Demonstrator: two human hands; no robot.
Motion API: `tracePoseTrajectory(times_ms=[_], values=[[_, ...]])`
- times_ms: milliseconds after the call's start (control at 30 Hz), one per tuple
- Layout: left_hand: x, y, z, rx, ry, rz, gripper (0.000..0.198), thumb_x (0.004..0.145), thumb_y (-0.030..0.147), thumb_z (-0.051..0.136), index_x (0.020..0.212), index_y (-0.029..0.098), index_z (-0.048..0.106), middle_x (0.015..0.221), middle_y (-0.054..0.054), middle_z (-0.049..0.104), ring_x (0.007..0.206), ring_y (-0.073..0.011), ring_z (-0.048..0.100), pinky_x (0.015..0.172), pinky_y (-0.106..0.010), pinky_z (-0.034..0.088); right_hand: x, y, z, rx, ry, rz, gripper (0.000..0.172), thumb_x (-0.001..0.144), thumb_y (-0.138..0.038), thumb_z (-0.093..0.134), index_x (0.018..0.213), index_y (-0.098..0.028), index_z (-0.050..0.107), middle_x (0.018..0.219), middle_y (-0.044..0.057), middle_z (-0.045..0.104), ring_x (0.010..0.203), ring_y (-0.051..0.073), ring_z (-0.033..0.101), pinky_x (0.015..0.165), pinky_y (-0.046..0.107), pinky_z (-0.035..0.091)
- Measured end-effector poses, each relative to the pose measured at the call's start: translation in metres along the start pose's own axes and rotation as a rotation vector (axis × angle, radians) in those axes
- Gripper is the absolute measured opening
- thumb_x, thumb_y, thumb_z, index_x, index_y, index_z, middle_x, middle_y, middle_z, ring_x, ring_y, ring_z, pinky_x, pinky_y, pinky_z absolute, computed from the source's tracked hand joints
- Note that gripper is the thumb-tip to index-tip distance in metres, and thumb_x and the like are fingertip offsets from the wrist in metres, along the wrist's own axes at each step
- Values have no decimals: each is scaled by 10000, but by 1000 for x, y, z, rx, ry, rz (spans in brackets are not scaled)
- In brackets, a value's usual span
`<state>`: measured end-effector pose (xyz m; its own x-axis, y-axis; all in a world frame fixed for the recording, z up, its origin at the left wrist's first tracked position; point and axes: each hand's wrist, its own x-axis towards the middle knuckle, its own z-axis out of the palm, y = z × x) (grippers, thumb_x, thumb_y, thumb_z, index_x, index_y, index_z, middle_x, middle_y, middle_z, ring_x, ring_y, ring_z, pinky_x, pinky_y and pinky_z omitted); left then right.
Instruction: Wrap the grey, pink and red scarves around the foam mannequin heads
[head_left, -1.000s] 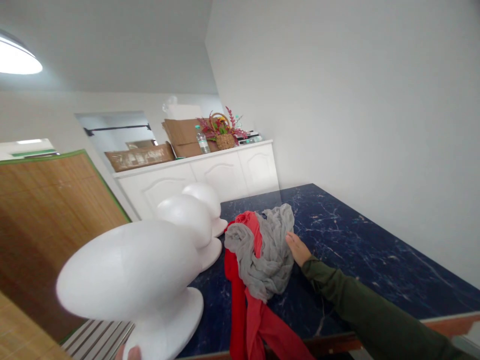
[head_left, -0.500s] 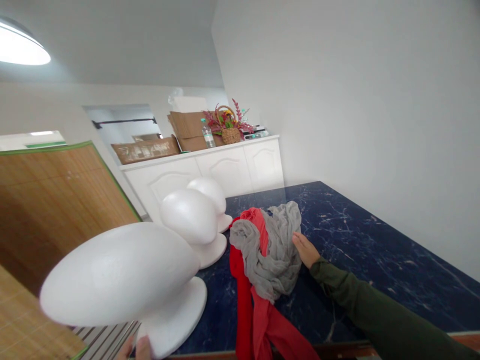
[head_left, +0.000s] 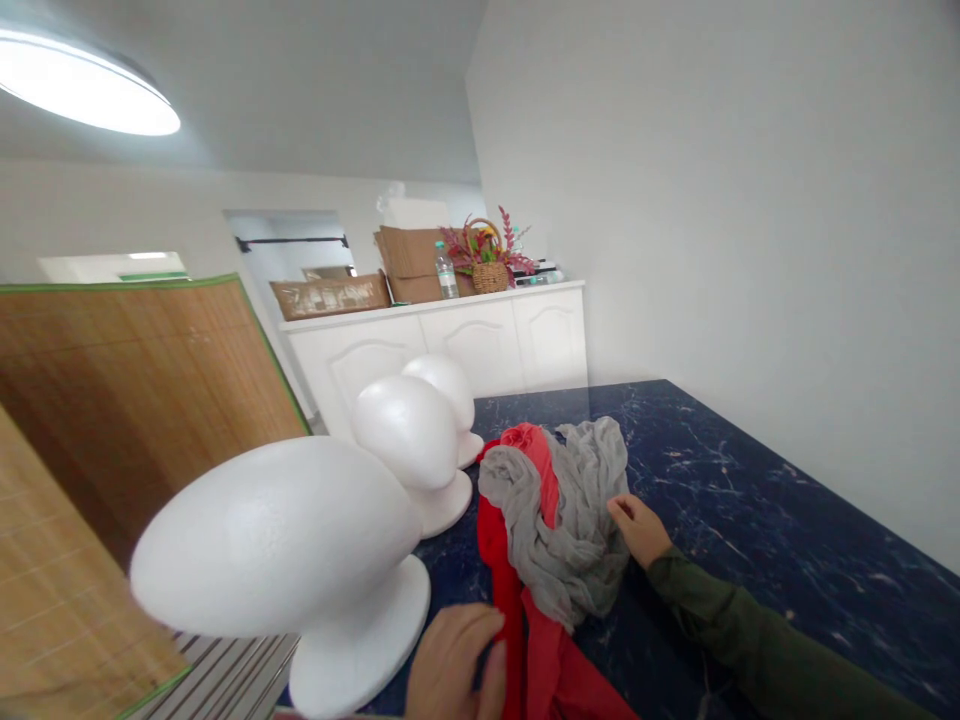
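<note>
A crumpled grey scarf (head_left: 574, 545) lies on the dark blue marbled table (head_left: 712, 490). Tangled with it is red cloth (head_left: 547, 640), whose lengths trail toward the near edge. My right hand (head_left: 641, 530) is at the grey scarf's right side, its fingers bent in and closed on the scarf's edge. Low in the view, my left hand (head_left: 457, 660) hovers by the red cloth with thumb and fingers apart and nothing visible between them. Left of the cloths stand three white mannequin heads: a near one (head_left: 277, 540), a middle one (head_left: 409, 430) and a far one (head_left: 442, 385).
Behind the table stands a white cabinet (head_left: 480, 345) bearing cardboard boxes (head_left: 330, 295), a plastic bottle (head_left: 447, 272) and a flower basket (head_left: 490, 277). Woven panels (head_left: 150, 370) stand at the left. A bare wall (head_left: 720, 200) runs along the right.
My left hand has left the near mannequin head's base and moved right to the red cloth. My right hand's fingers have bent at the grey scarf. The camera has turned slightly left.
</note>
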<state>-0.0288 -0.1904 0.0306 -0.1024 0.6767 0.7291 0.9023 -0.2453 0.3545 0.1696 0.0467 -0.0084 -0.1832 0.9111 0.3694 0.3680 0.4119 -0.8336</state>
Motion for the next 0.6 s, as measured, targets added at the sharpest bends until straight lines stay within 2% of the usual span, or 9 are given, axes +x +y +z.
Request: tracePoseTrajectory(times_ms=[33,100,167,233,300,367,433,500,600], values=[[25,13,14,7,-53,53,187,755,237,470,909,241,578,890,-44,621,856,-187,550,778,-319,436,-1,0,2,-6,-20,-7,288,727,-425,392,713,-178,541,720,62,597,706,199,553,682,328,430],[73,26,46,30,-128,41,233,804,256,403,977,202,549,971,-62,594,933,-180,515,842,-320,397,-4,-2,5,-24,-78,-36,269,725,-402,413,740,-170,549,739,62,602,712,192,558,688,319,429],[109,20,81,132,-178,-17,310,811,302,383,1038,151,531,1025,-99,575,985,-209,489,878,-350,362,-9,-7,6,-58,-161,-89,254,739,-376,414,748,-167,559,719,51,603,686,179,557,660,303,428],[129,2,114,311,-259,-146,462,762,369,455,1135,99,487,1153,-171,502,1068,-290,438,895,-425,325,-13,-11,6,-94,-232,-150,249,757,-351,405,739,-167,572,690,39,599,658,167,550,625,286,424],[133,-21,141,450,-352,-310,549,735,398,482,1198,105,445,1244,-206,422,1131,-353,373,908,-498,272,-14,-12,6,-119,-263,-193,250,773,-329,392,740,-169,581,673,31,595,640,157,546,607,274,424],[130,-42,157,479,-448,-351,565,753,421,441,1234,126,411,1255,-210,412,1142,-357,366,908,-521,251,-7,-10,5,-167,-222,-233,246,780,-313,390,785,-170,591,730,41,609,689,161,558,651,281,435],[126,-56,163,450,-511,-300,564,765,426,407,1251,139,389,1243,-205,428,1131,-335,390,902,-503,265,7,-4,4,-263,-131,-304,265,778,-312,405,896,-165,592,891,75,615,859,188,552,792,323,415],[123,-62,164,430,-532,-251,567,764,426,396,1260,150,375,1248,-198,423,1126,-317,399,900,-481,277,25,3,5,-380,-62,-363,357,763,-345,444,1048,-159,552,1104,108,548,1065,228,458,932,385,318],[123,-65,164,433,-551,-247,578,768,444,379,1272,162,353,1272,-192,398,1139,-308,386,908,-473,271,51,11,10,-530,-140,-346,485,733,-402,494,1144,-146,504,1203,141,475,1142,272,386,961,432,266]])
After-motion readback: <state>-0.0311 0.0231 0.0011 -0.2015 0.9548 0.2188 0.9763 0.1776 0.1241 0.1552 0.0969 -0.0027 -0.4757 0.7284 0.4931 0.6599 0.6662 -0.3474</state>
